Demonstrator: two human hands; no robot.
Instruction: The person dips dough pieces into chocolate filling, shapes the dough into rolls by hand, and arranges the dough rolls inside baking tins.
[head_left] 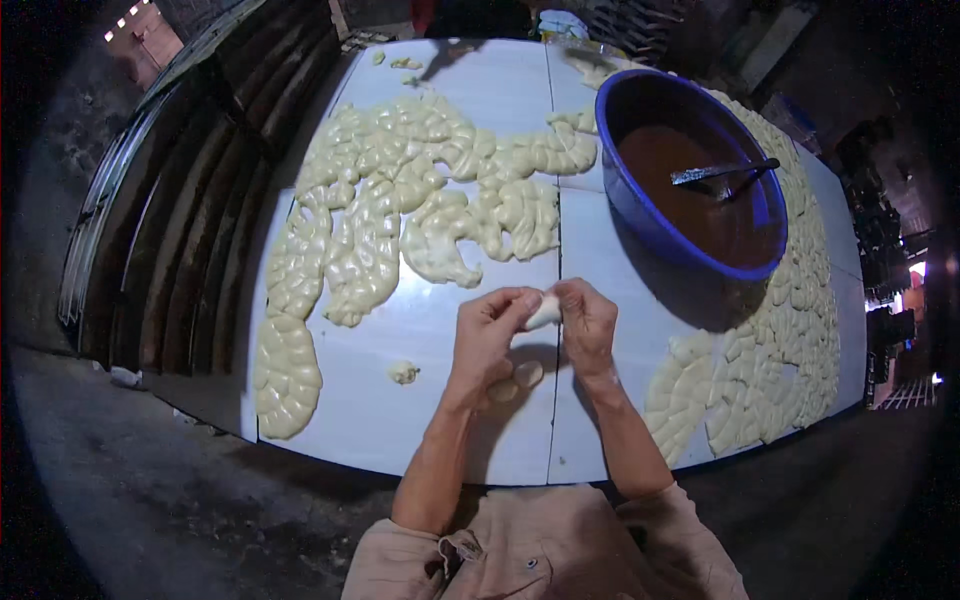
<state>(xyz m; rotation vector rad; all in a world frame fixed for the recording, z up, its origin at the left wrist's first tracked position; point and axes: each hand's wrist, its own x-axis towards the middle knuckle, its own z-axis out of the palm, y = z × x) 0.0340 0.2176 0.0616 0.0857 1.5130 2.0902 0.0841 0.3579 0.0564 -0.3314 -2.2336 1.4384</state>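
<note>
Between my two hands is a small pale piece of soft dough (543,313). My left hand (487,328) pinches its left end between thumb and fingers. At the other end, the fingertips of my right hand (588,326) are closed on the same piece. Both hands are above the white tiled table (360,415), near its front. Below them, by my left forearm, lie small round pale bits (527,375). A little lump of dough (403,372) sits farther left. Beyond my hands spread flattened, dimpled pieces of glossy cream dough (365,250), pressed together in patches.
A blue basin (625,205) of brown liquid stands at the right, a dark-handled utensil (725,172) resting in it. More flattened dough (765,385) covers the table's right side. Long metal-edged trays or boards (190,215) are stacked against the left edge.
</note>
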